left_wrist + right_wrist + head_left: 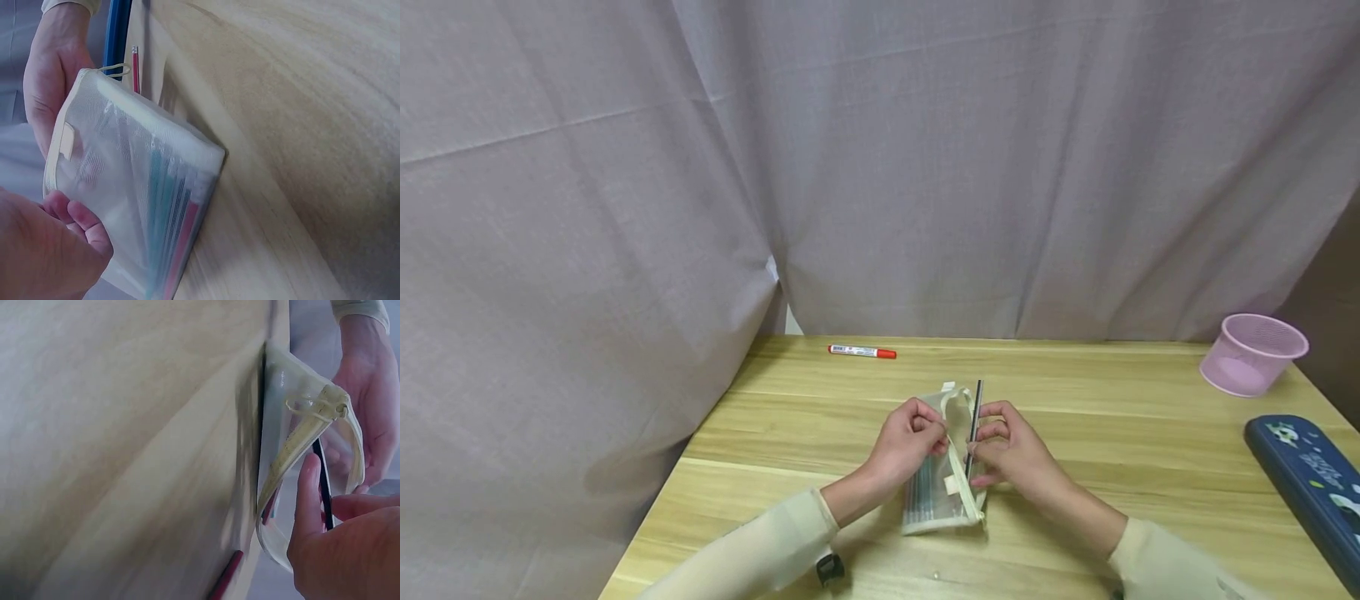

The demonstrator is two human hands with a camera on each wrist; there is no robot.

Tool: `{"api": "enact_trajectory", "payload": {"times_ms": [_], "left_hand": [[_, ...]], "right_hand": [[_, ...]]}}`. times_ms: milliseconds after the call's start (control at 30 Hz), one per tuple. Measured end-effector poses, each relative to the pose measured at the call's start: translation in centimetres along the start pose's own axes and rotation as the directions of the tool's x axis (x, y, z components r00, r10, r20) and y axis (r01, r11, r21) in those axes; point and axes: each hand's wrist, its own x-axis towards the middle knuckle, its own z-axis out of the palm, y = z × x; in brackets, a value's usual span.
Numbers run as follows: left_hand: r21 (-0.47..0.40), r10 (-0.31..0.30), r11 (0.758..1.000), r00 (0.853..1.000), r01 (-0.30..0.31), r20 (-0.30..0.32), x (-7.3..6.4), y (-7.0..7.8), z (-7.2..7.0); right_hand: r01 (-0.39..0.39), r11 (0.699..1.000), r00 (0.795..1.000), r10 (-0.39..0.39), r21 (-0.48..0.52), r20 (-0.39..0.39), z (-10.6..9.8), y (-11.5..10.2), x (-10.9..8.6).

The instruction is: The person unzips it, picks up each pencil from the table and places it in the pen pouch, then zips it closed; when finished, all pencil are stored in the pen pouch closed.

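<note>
A see-through mesh pencil pouch [934, 492] with a cream zipper edge stands on the table, its mouth spread open. Several pencils [164, 212], green, dark and red, show through its wall. My left hand [913, 433] pinches the near-left edge of the mouth between thumb and fingers. On the other side, my right hand [1015, 450] holds a slim dark pencil [976, 421] between thumb and fingers. That pencil stands tilted at the mouth, its lower end behind the zipper edge. In the right wrist view, the dark pencil [324, 484] lies between the two zipper edges.
A red-capped marker [862, 352] lies near the back edge of the wooden table. At the right stand a pink mesh basket [1243, 367] and a dark blue pencil case [1300, 475]. A thin red pencil [135, 72] shows behind the pouch in the left wrist view.
</note>
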Motion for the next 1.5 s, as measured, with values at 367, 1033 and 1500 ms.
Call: {"api": "enact_trajectory", "payload": {"times_ms": [367,1033,1500], "left_hand": [[-0.008,0.01,1.0,1.0,-0.01,-0.003,0.0,0.0,0.4],[0.036,0.01,0.999,0.999,-0.008,-0.035,-0.2,0.2,0.5],[0.042,0.002,0.999,1.0,-0.002,-0.012,-0.1,0.2,0.5]], "right_hand": [[-0.018,0.999,1.0,0.018,-0.041,0.002,0.9,0.5,0.3],[-0.057,0.997,0.996,0.053,-0.056,-0.068,2.1,0.6,0.4],[-0.059,0.991,0.998,0.057,-0.122,-0.019,1.9,0.6,0.9]]}}
